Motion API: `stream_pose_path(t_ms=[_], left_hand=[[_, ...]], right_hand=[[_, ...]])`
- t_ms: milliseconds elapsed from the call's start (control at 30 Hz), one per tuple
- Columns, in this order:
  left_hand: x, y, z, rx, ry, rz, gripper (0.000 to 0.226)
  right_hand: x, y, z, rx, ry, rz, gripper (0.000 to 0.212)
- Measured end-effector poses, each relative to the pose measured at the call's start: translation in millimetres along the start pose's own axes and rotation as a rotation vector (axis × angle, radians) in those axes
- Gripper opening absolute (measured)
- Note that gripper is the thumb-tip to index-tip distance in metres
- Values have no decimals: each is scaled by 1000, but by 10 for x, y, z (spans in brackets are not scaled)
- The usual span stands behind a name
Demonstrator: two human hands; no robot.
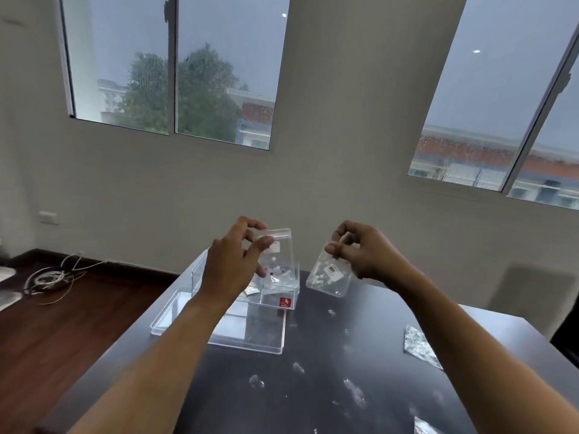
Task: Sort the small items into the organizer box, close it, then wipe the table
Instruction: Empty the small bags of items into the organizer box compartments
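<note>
The left hand (233, 261) is pinching the top edge of a small clear zip bag (277, 261) between thumb and fingertips, grip closed tight on the seal, the bag hanging down with tiny star-shaped pieces showing inside. The right hand (363, 249) is doing the same with a second clear bag (329, 275), fingers closed on its top, the bag tilting toward the left and holding small white bits and a label. Both bags are hanging in the air above the far part of the dark worktop (313, 402), well apart from each other.

Just beneath the left hand's bag the clear plastic organizer box (275, 296) is standing open, a red sticker on its front wall, and its transparent lid (219, 327) is lying flat toward the near side. Small clear and white scraps (354, 391) are lying scattered over the worktop nearer the person, and a silvery foil packet (419, 346) is lying off to the right. A tangle of white cable (51, 278) is lying on the wooden floor at left.
</note>
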State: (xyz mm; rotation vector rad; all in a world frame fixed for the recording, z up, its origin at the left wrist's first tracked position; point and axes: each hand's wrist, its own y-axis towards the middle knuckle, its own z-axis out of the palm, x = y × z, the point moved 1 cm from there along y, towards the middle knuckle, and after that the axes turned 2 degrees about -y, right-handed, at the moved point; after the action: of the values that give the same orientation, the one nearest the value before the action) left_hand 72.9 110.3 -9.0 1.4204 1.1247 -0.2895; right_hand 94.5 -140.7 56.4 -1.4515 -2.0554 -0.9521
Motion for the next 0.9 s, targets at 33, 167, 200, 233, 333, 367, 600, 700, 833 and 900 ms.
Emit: stream_pose_path(t_ms=[33,167,200,233,333,367,600,700,833,900], left_hand=[[24,12,1,-8,7,13,16],[186,66,-24,-60,119,65,8],[222,80,-30,-92,159,87,8],[255,94,-29,-129,202,109,11],[332,119,-14,-216,285,134,19],[363,124,-17,-229,300,120,20],[521,117,2,-81,291,-20,16],[536,150,-9,-144,326,71,21],[390,155,-47,-239,279,141,22],[329,147,-66,-240,193,90,25]], right_hand=[[-5,43,51,-7,31,4,18],[33,184,254,16,115,0,10],[41,219,303,17,132,-7,9],[44,253,348,13,141,-13,9],[33,349,478,11,123,-34,9],[34,381,532,26,108,-39,9],[-80,554,842,29,-127,-83,10],[-141,586,914,71,-204,-84,11],[-188,610,945,108,-261,-86,12],[-183,645,921,105,-260,-87,12]])
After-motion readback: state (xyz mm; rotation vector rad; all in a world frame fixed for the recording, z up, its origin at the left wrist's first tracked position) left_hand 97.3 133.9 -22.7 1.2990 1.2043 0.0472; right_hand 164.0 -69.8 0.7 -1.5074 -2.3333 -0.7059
